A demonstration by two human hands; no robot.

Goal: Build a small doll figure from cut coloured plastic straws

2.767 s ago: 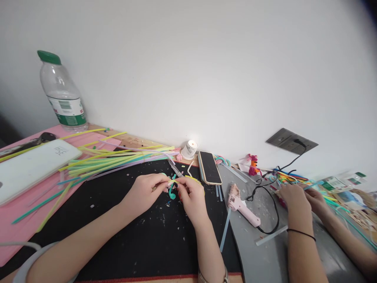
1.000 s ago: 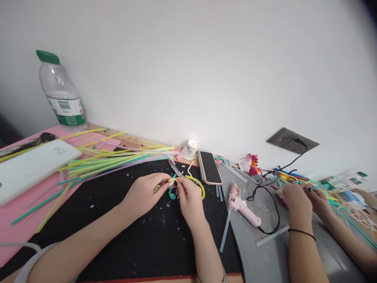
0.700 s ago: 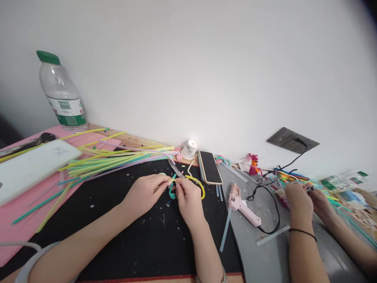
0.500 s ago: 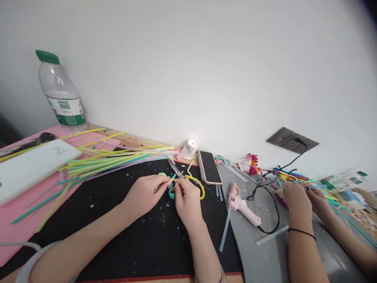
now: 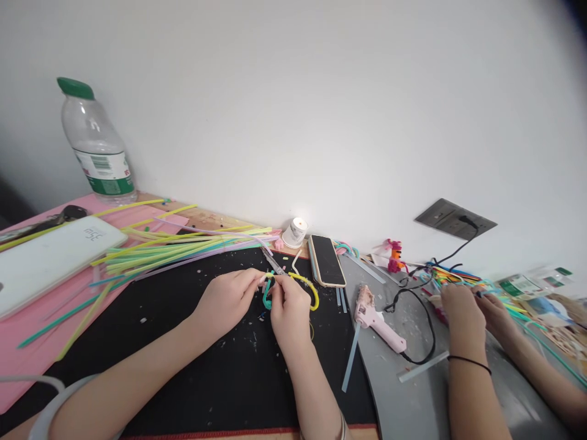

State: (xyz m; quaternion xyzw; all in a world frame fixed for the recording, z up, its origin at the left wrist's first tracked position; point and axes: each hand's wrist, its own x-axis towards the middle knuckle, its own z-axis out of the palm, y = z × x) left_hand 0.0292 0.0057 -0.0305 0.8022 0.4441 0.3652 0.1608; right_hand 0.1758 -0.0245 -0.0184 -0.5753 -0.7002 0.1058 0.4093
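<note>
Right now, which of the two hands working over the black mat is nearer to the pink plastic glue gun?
Right: the right hand is left of the pink plastic glue gun in the picture; the left hand is farther left, beyond the right hand.

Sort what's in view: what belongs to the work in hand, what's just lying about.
Belongs, likely:
yellow pipe cleaner, pinched by left hand and right hand
curled teal pipe cleaner, at the hands
pile of pipe cleaners
scissors
possibly the pink hot glue gun

Apparently just lying about:
plastic bottle
white power bank
smartphone
</note>
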